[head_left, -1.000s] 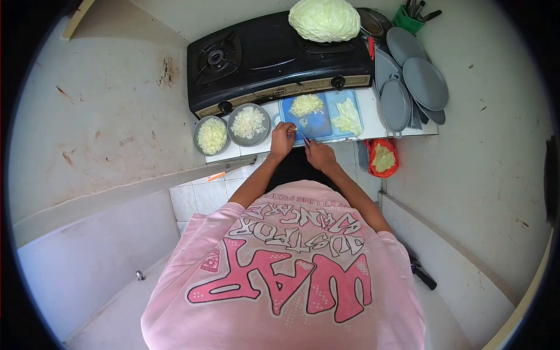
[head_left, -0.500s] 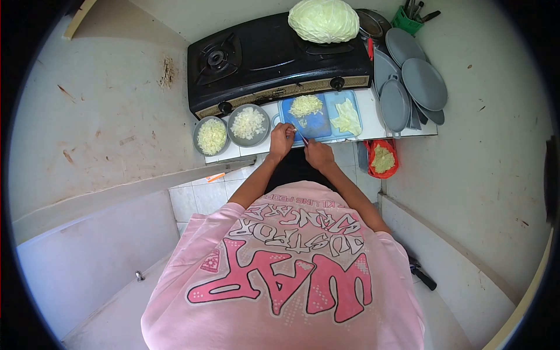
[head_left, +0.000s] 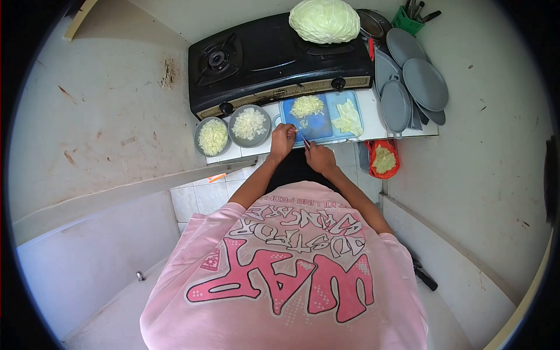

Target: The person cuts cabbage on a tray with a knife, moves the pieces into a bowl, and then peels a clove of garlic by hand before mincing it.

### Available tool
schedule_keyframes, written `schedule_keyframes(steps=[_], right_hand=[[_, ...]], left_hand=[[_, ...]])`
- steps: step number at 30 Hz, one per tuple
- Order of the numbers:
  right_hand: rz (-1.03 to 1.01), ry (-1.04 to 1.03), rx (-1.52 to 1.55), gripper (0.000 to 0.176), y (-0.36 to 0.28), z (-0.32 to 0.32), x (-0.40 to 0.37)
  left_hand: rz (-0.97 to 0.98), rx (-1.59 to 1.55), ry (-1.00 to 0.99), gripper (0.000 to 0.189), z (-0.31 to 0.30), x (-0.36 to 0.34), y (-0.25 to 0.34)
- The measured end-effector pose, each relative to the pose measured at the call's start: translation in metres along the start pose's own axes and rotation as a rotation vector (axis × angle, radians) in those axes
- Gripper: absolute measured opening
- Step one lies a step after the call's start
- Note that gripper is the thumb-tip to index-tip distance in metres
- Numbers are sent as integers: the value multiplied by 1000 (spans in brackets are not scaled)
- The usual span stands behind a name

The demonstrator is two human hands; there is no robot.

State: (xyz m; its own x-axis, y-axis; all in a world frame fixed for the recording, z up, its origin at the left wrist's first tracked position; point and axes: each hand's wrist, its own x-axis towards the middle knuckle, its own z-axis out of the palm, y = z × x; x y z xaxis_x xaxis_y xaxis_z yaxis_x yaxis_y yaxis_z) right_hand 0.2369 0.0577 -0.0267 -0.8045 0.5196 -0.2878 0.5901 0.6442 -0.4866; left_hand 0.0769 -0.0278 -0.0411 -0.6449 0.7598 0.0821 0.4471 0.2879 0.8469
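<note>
My right hand (head_left: 320, 157) is wrapped round the handle of a small knife (head_left: 304, 140), whose blade slants up and left over the near edge of the blue cutting board (head_left: 319, 127). Just left of the blade, the fingers of my left hand (head_left: 283, 140) are pinched together on a small pale piece of cabbage (head_left: 296, 130), mostly hidden by them. A heap of shredded cabbage (head_left: 307, 105) lies at the board's back. Pale cabbage leaves (head_left: 347, 118) rest on its lighter right part.
Left of the board stand a bowl of white chopped pieces (head_left: 249, 123) and a bowl of shredded cabbage (head_left: 213, 138). Behind is a black gas stove (head_left: 262, 52) bearing a cabbage head (head_left: 324, 21). Grey plates (head_left: 424, 84) lean at right, above a red bag (head_left: 391, 169) of scraps.
The whole view has shifted very slightly. Both hands keep nearly the same place and grip, with the knife blade tilted a little differently.
</note>
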Motion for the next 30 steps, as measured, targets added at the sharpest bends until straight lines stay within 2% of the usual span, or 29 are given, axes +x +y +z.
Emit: schedule_keyframes(steps=[7,12,15,30], right_hand=[[9,36,-38,33,-3,11,13],[-27,34,-70,28,10,3,-5],[-24,-8,-65,34,12,-2,-5],[13,-26,-19,34,4,-1,11]], left_hand=[[-2,33,-2,9,-2,2,4],[-12,16,-8,9,-3,2,1],[-30,6,-13,10,-2,2,3],[-39,63,-3,12,-3,1,5]])
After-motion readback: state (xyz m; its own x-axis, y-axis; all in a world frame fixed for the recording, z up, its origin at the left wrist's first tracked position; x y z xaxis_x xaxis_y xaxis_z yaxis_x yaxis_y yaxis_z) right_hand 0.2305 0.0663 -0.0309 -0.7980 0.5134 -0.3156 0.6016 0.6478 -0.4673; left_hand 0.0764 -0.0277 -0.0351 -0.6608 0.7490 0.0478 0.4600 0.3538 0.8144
